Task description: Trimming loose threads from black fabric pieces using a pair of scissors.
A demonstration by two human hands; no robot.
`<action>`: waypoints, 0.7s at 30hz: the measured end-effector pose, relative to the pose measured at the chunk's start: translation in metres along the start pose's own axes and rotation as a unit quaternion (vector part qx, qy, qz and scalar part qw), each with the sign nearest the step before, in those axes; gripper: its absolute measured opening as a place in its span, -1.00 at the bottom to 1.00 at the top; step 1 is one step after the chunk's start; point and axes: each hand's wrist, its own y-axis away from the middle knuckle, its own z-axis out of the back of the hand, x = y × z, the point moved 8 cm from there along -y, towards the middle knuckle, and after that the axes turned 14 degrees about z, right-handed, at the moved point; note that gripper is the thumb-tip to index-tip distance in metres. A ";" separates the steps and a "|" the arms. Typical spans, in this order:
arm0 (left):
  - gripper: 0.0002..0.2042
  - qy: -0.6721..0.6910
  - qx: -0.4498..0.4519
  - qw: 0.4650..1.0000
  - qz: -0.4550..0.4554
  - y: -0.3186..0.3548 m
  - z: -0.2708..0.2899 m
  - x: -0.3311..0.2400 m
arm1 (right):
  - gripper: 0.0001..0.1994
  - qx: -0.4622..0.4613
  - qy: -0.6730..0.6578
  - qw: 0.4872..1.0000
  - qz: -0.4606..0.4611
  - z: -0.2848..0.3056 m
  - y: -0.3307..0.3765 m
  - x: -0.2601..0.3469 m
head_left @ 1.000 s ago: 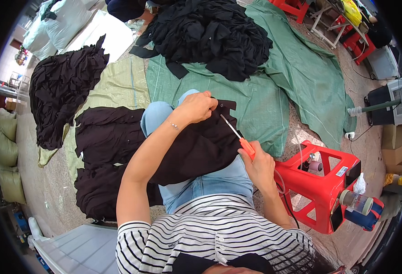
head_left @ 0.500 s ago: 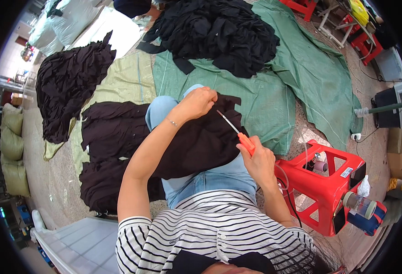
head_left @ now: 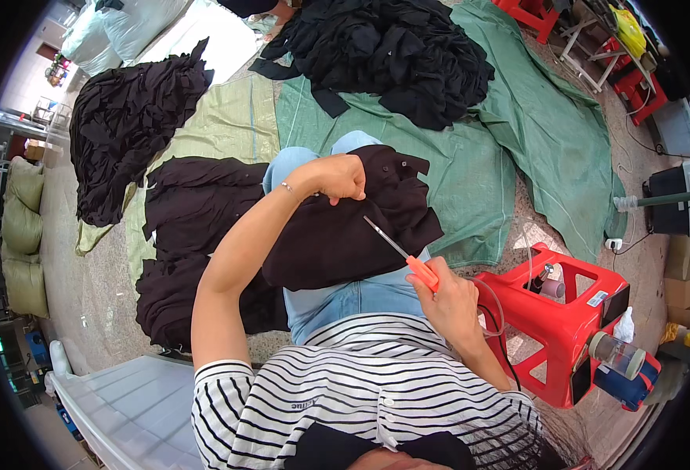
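Note:
A dark brown garment [head_left: 321, 247] with small round buttons lies across my lap, over my light blue jeans. My left hand [head_left: 340, 178] is closed on its upper part, knuckles up and fingers curled; the exact spot they pinch is hidden. In my right hand [head_left: 450, 307] is a slim tool [head_left: 423, 272] with an orange handle and a thin metal shaft. Its tip points up and left, close above the cloth and a short way below my left hand. Whether the tip touches the fabric I cannot tell.
Dark garments [head_left: 204, 200] lie to my left, with another brown pile [head_left: 137, 125] beyond. A large black pile [head_left: 392, 55] rests on green sheeting [head_left: 470, 188]. At my right lies a red plastic stool [head_left: 548, 313], with a tube and cable beside it. A white plastic surface [head_left: 141, 407] stands lower left.
My left hand has turned knuckles up and come slightly lower, and the garment has shifted and spread on my lap. The tool has moved slightly down and stays in my right hand.

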 end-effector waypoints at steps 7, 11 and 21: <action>-0.81 0.129 0.044 0.991 -0.001 -0.014 -0.016 0.011 | -0.71 0.012 0.003 1.000 -0.016 0.004 0.006 -0.008; -0.63 0.103 0.065 0.992 -0.034 0.002 -0.028 -0.005 | -0.72 -0.023 -0.001 0.999 -0.035 0.023 0.017 -0.019; -0.79 0.030 -0.081 0.991 -0.098 0.006 -0.035 -0.020 | -0.73 -0.062 0.007 0.991 -0.119 0.039 0.035 -0.035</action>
